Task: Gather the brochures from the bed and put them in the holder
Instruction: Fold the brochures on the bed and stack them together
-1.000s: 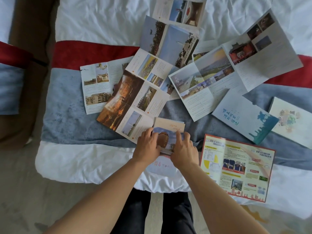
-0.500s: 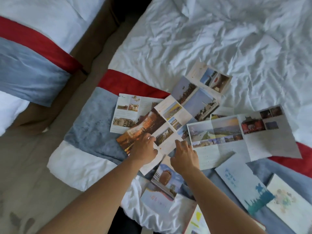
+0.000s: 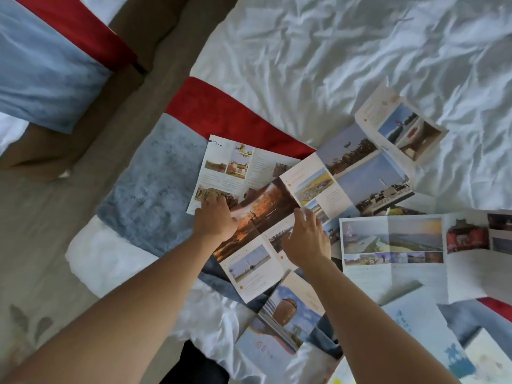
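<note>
Several brochures lie spread on the bed. A long unfolded photo brochure runs diagonally across the middle. My left hand rests on its lower left part, over an orange picture panel, fingers reaching onto a smaller open leaflet beneath. My right hand hovers over or touches the long brochure's middle with fingers spread. A folded brochure with a brown jar picture lies near me. Another wide unfolded brochure lies to the right. No holder is in view.
The bed has a crumpled white sheet and a grey-blue and red runner. A light blue booklet lies at the lower right. A second bed stands at the upper left across a floor gap.
Both hands left the folded jar brochure near the bed's edge and reached forward onto the long unfolded brochure. The camera tilted up and left, bringing more white sheet into view.
</note>
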Available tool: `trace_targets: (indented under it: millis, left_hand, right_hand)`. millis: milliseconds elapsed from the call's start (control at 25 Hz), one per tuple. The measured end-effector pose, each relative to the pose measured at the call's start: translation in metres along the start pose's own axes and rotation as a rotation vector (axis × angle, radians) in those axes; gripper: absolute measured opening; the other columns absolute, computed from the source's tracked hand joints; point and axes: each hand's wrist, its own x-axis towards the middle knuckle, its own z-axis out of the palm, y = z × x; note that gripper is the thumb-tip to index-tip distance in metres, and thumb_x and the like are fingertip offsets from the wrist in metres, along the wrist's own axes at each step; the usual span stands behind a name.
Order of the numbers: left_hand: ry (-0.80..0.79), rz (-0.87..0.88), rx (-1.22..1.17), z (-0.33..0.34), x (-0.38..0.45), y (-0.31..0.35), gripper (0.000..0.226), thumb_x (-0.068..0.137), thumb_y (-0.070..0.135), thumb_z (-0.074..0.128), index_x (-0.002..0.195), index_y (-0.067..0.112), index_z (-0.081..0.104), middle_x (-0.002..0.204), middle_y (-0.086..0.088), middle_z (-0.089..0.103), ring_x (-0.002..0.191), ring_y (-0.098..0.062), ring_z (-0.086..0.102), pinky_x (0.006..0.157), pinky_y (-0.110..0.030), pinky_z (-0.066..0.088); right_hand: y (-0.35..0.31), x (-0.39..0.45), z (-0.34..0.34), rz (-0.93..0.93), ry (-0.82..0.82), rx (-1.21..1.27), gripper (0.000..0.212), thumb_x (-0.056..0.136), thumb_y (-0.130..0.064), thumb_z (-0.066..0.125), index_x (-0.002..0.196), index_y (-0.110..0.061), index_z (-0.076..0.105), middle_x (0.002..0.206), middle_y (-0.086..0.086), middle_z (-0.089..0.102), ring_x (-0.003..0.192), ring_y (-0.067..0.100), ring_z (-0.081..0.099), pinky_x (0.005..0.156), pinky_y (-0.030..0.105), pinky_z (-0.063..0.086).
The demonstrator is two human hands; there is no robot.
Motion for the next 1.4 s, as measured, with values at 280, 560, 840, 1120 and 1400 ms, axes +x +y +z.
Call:
trace_targets:
  millis: [280, 560, 840, 1120, 1400]
  left_hand:
    - [-0.115, 0.035, -0.146, -0.022, 0.02, 0.003, 0.032, 0.088, 0.025, 0.066, 0.112, 0.015, 0.046, 0.093, -0.003, 0.063, 0.073, -0.02, 0.063, 0.053, -0.031, 0.045]
    - [0.095, 0.0, -0.072, -0.068, 0.046, -0.002, 0.031, 0.09, 0.03, 0.061, 0.113, 0.012, 0.051, 0.096, -0.003, 0.067, 0.082, -0.026, 0.068, 0.06, -0.032, 0.046]
    - [-0.309, -0.191, -0.067, -0.067, 0.049, -0.036, 0.075, 0.094, 0.066, 0.023, 0.138, 0.013, 0.052, 0.137, -0.012, 0.058, 0.117, -0.032, 0.059, 0.09, -0.041, 0.048]
    - [-0.298, -0.196, -0.803, -0.094, 0.048, 0.01, 0.052, 0.095, 0.039, 0.028, 0.093, 0.008, 0.07, 0.073, -0.003, 0.076, 0.055, -0.015, 0.069, 0.049, -0.024, 0.049]
    - [-0.182, 0.213, -0.297, -0.065, 0.042, 0.039, 0.049, 0.086, 0.023, 0.063, 0.133, 0.018, 0.05, 0.129, -0.006, 0.059, 0.111, -0.025, 0.06, 0.081, -0.036, 0.055]
  right_hand:
    - [-0.008, 0.019, -0.003, 0.044, -0.044, 0.075, 0.071, 0.089, -0.043, 0.061, 0.147, -0.021, 0.025, 0.15, 0.006, 0.035, 0.131, 0.03, 0.044, 0.108, 0.049, 0.037]
    - [-0.011, 0.031, -0.01, 0.022, -0.001, 0.123, 0.071, 0.089, -0.04, 0.059, 0.148, -0.024, 0.022, 0.146, 0.007, 0.04, 0.126, 0.03, 0.048, 0.103, 0.054, 0.042]
    - [-0.014, 0.028, -0.003, 0.023, -0.053, 0.149, 0.069, 0.089, -0.038, 0.058, 0.147, -0.025, 0.023, 0.148, 0.007, 0.038, 0.129, 0.031, 0.047, 0.104, 0.053, 0.043]
    - [-0.014, 0.029, -0.016, 0.124, -0.049, 0.217, 0.06, 0.097, -0.05, 0.037, 0.149, -0.02, 0.029, 0.146, 0.011, 0.042, 0.126, 0.032, 0.049, 0.101, 0.052, 0.044]
    - [-0.002, 0.036, -0.019, 0.161, -0.069, 0.327, 0.066, 0.097, -0.057, 0.033, 0.152, -0.02, 0.029, 0.147, 0.014, 0.043, 0.13, 0.034, 0.045, 0.102, 0.051, 0.042]
